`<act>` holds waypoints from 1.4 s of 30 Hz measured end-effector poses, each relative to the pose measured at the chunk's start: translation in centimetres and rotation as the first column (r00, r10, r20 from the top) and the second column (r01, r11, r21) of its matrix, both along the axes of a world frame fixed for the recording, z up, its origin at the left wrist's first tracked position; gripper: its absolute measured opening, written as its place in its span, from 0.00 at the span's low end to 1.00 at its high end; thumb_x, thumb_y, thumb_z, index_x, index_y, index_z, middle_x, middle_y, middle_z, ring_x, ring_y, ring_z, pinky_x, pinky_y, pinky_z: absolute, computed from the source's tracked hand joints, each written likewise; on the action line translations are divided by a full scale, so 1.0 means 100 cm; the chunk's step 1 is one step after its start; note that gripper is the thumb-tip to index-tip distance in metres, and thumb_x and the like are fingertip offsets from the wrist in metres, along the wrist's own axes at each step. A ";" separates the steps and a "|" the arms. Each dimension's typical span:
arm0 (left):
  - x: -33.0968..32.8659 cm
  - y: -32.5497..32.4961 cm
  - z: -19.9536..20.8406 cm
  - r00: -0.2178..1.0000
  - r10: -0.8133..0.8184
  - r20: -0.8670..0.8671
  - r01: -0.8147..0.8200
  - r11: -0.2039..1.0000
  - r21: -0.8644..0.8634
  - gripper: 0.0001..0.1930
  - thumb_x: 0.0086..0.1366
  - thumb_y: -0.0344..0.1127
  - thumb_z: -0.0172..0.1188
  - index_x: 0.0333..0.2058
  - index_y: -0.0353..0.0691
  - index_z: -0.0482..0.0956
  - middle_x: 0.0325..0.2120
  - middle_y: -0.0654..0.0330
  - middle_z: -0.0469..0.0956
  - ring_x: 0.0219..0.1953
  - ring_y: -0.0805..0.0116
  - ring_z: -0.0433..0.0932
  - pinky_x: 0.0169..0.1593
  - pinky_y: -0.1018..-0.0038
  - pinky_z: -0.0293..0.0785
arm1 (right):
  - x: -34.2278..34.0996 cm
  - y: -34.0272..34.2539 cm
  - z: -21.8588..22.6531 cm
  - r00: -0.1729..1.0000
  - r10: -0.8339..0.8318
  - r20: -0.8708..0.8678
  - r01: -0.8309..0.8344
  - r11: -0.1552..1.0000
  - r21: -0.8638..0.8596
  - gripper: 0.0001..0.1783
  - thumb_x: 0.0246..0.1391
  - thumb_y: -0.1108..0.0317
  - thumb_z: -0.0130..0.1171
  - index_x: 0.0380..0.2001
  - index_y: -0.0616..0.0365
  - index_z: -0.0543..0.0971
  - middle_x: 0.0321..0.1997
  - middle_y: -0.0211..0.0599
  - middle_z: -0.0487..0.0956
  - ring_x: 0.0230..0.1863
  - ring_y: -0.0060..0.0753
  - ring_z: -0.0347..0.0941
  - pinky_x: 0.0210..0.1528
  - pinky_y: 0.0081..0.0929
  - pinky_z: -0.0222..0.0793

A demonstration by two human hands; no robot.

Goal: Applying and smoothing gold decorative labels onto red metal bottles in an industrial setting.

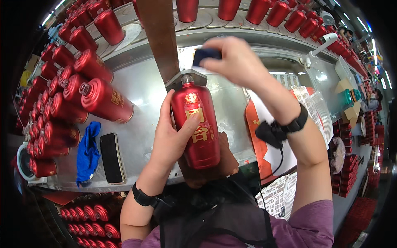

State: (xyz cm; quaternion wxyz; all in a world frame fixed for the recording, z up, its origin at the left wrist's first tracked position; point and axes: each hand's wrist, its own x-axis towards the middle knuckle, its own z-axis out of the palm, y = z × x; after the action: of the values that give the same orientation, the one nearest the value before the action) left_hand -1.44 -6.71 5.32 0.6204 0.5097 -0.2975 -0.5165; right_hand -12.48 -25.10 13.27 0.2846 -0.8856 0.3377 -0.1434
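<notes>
My left hand (168, 138) is wrapped round a glossy red bottle (202, 151) with gold lettering, its thumb across the front. The bottle's clear, uncapped neck points away from me, beside a grey angular plate (175, 80) on a brown upright post (159, 37). Beneath the bottle's near end is a brown pad (228, 159). Above and to the right of the neck, my right hand (235, 60) is closed on a small dark blue block-like piece (203, 56). Motion blurs that hand, and I cannot make out the piece's exact kind. It is apart from the bottle.
Many red bottles (105, 101) crowd the left of the metal table, near a blue cloth (89, 153) and a phone (111, 157). Along the back runs a conveyor (198, 18) carrying more bottles. Orange and white sheets (258, 132) and a clear tray (318, 111) lie at right.
</notes>
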 end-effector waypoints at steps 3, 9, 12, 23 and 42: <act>0.007 0.001 -0.006 0.998 0.040 0.044 -0.040 0.999 -0.011 0.42 0.64 0.31 0.64 0.68 0.33 0.46 0.57 0.51 0.69 0.56 0.67 0.73 0.58 0.70 0.71 | 0.008 0.021 0.016 0.950 0.284 0.125 -0.299 0.946 0.123 0.15 0.51 0.62 0.66 0.36 0.63 0.82 0.25 0.34 0.80 0.26 0.18 0.73 0.31 0.24 0.70; 0.002 0.003 -0.011 0.999 0.038 0.016 -0.038 0.999 -0.013 0.42 0.64 0.30 0.63 0.69 0.32 0.45 0.57 0.51 0.69 0.57 0.67 0.71 0.59 0.69 0.70 | -0.002 0.028 0.013 1.000 0.023 0.010 -0.023 1.000 0.002 0.16 0.52 0.61 0.66 0.39 0.62 0.82 0.27 0.35 0.80 0.30 0.22 0.72 0.36 0.26 0.71; 0.002 0.003 -0.018 1.000 0.019 0.022 -0.018 0.999 -0.051 0.43 0.64 0.29 0.62 0.69 0.32 0.43 0.57 0.51 0.69 0.57 0.67 0.71 0.60 0.69 0.70 | -0.013 0.033 -0.014 0.951 0.183 0.248 -0.237 0.948 0.212 0.16 0.50 0.64 0.68 0.39 0.63 0.82 0.28 0.32 0.79 0.30 0.18 0.71 0.34 0.24 0.70; -0.015 0.061 -0.031 0.629 -0.002 0.777 0.108 0.991 -0.085 0.72 0.39 0.45 0.82 0.70 0.30 0.33 0.63 0.37 0.56 0.62 0.41 0.62 0.63 0.57 0.63 | -0.076 0.150 -0.037 0.890 0.366 0.272 -0.377 0.926 -0.012 0.11 0.44 0.68 0.67 0.35 0.46 0.85 0.31 0.28 0.79 0.32 0.36 0.75 0.36 0.33 0.70; -0.012 0.063 -0.047 0.655 0.106 0.748 0.074 0.976 -0.203 0.70 0.38 0.49 0.81 0.70 0.32 0.38 0.61 0.40 0.63 0.57 0.42 0.70 0.55 0.58 0.72 | -0.065 0.138 -0.036 0.892 0.394 0.221 -0.278 0.864 -0.419 0.14 0.43 0.75 0.63 0.36 0.50 0.86 0.32 0.31 0.81 0.33 0.34 0.74 0.39 0.32 0.70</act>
State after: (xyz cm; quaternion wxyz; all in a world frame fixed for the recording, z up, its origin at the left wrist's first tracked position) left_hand -2.69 -0.43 0.63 0.4964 0.6103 -0.5779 -0.2171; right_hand -18.95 -11.30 9.66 0.1780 -0.9370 0.0954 -0.2852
